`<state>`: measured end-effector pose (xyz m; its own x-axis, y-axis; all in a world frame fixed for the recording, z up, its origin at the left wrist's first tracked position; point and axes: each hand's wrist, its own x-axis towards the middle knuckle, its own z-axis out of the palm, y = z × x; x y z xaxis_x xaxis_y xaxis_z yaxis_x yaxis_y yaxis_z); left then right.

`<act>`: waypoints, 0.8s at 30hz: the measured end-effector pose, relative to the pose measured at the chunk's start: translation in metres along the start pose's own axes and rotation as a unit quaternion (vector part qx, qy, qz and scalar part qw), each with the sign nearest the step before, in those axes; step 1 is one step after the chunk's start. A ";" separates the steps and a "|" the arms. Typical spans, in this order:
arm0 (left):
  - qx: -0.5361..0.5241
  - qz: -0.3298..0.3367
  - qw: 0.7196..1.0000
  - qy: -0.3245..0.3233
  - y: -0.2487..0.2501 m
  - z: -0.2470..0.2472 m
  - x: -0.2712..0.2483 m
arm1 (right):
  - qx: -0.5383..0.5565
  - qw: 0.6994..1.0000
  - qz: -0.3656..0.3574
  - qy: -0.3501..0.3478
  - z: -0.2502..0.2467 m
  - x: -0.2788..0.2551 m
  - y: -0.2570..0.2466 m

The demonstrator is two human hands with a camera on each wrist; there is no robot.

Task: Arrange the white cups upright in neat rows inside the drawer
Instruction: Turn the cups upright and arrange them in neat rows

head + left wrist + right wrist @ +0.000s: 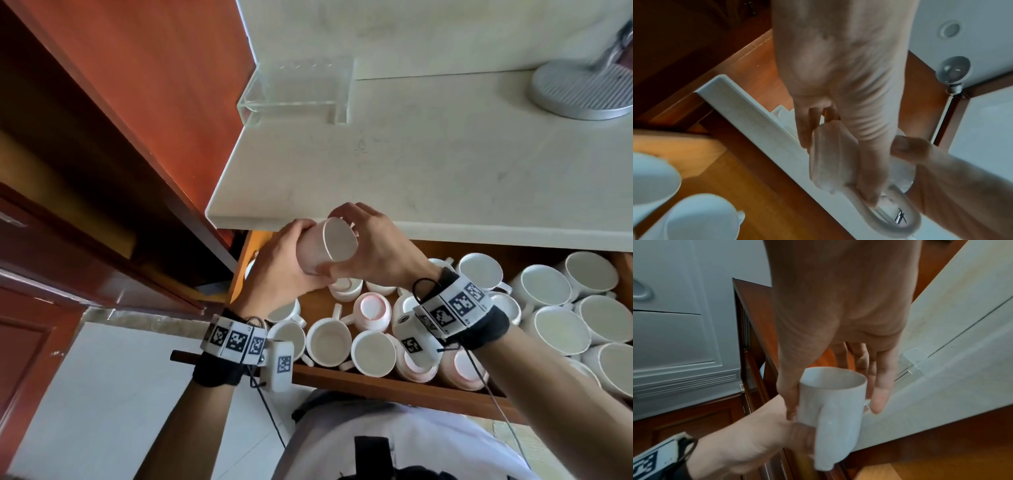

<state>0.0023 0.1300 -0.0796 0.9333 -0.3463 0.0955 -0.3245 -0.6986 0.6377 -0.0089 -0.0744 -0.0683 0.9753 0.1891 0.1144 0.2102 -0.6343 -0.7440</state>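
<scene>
Drawer (pixel 387 383) half sorted: many cups upright, several upside down. Left hand (pixel 284 270) and right hand (pixel 376 246) fingers both curl round a tilted cup (pixel 325 246), unplaced.

I can read no words, brands or numbers anywhere; my wrist bands (pixel 236 339) and their camera boxes (pixel 279 365) carry only black-and-white square code markers.
</scene>
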 end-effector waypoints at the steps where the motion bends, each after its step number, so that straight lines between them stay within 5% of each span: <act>1: -0.016 -0.012 1.000 -0.008 -0.001 -0.001 0.000 | 0.014 1.000 -0.004 -0.021 -0.003 -0.001 0.002; 4: -0.073 -0.044 0.995 -0.059 -0.007 -0.005 0.000 | 0.076 0.991 -0.045 -0.103 -0.016 -0.006 0.010; 8: -0.098 -0.066 0.987 -0.109 -0.017 -0.005 0.001 | 0.049 0.985 -0.105 -0.130 -0.018 -0.006 0.014; 17: -0.099 -0.069 0.985 -0.127 -0.039 0.010 -0.005 | -0.034 0.988 -0.065 -0.137 0.014 0.000 0.009; 24: 0.015 -0.055 0.986 -0.160 -0.077 0.005 -0.001 | -0.155 0.974 -0.074 -0.150 0.056 0.013 0.011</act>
<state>0.0255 0.1806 -0.1328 0.8680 -0.4444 -0.2213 -0.2336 -0.7589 0.6079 0.0023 -0.0368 -0.1116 0.8786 0.4768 -0.0271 0.4030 -0.7708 -0.4934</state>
